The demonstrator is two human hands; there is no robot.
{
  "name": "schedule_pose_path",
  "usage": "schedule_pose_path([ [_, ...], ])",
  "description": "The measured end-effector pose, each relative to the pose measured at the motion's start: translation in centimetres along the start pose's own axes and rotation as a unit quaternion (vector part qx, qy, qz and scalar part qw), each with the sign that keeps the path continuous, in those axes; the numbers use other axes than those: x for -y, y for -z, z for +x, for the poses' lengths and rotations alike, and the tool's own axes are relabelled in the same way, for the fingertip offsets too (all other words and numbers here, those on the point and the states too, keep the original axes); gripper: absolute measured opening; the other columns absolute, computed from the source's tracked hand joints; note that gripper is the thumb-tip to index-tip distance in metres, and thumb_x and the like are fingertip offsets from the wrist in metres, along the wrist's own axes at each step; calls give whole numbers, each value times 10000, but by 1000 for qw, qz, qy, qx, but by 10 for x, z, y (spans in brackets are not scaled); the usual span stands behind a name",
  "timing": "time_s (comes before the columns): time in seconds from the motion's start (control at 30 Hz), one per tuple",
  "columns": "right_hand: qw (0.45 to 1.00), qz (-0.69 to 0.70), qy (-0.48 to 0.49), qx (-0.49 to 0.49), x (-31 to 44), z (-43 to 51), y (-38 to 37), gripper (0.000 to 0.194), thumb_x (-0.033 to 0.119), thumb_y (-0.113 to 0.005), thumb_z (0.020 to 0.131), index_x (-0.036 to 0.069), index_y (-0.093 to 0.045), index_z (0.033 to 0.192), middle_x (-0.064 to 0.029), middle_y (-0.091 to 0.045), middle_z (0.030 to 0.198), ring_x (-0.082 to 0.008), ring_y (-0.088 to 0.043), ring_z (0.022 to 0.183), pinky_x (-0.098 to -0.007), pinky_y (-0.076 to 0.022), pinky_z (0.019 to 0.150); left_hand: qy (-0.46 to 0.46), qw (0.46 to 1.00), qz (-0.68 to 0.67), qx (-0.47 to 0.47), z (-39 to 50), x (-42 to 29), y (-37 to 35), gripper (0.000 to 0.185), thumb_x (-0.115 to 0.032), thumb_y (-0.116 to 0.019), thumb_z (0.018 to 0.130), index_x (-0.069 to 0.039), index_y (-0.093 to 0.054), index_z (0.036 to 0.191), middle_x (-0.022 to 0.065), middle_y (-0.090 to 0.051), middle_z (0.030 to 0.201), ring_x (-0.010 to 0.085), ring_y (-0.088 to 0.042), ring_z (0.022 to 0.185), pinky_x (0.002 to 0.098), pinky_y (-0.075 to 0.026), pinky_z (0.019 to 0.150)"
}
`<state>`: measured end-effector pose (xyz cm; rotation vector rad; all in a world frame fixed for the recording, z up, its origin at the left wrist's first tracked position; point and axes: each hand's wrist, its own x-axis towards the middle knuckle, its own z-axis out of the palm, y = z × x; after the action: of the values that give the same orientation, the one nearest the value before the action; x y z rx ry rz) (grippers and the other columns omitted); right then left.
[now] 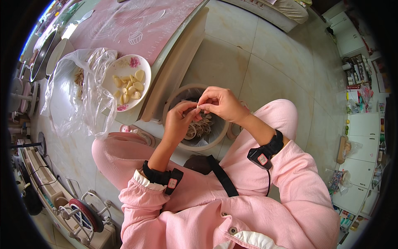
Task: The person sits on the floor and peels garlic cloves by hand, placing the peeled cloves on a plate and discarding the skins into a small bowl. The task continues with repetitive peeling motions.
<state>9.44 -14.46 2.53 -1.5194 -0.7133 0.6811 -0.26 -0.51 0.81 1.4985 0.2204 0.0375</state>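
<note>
My left hand (180, 117) and my right hand (221, 104) meet at their fingertips above a round waste bin (216, 143). Pinched between them is a small pale piece, seemingly a garlic clove (198, 107), mostly hidden by the fingers. Dry garlic skins (203, 127) lie inside the lined bin, under my hands. To the left, on the table corner, a white flower-patterned plate (124, 70) holds several peeled garlic cloves (129, 84). Beside it rests a clear plastic bag (90, 88) with unpeeled garlic (79, 79) showing through.
A pink baking mat (124, 23) covers the table, whose side edge (174, 63) runs close to the bin. My knees flank the bin above a tiled floor (227, 56). White cabinets (360, 141) line the right side. A wheeled frame (85, 214) stands lower left.
</note>
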Motion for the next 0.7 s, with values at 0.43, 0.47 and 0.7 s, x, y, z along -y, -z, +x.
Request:
schedule_pose_path([
  [0.43, 993, -114, 1, -1, 3, 0, 0, 43, 8, -558, 763, -24, -540, 740, -77, -531, 705, -125, -544, 557, -249, -430, 532, 19, 1000, -15, -14, 1, 3, -2, 122, -26, -544, 822, 56, -584, 903, 63, -582, 772, 88, -557, 648, 207, -460, 597],
  [0.47, 994, -108, 2, 1, 3, 0, 0, 46, 9, -557, 764, -24, -537, 739, -79, -530, 704, -126, -543, 555, -251, -431, 530, 27, 999, -19, -17, 1, 3, -1, 124, -34, -542, 826, 53, -585, 903, 64, -583, 768, 87, -556, 646, 208, -459, 598],
  [0.7, 995, -98, -20, 14, 5, -1, 0, 53, 10, -547, 772, -23, -526, 736, -84, -524, 702, -127, -545, 551, -258, -436, 522, 61, 984, -164, -35, 1, 7, 4, 197, -96, -504, 865, 46, -551, 992, 44, -575, 802, 80, -538, 721, 200, -440, 671],
])
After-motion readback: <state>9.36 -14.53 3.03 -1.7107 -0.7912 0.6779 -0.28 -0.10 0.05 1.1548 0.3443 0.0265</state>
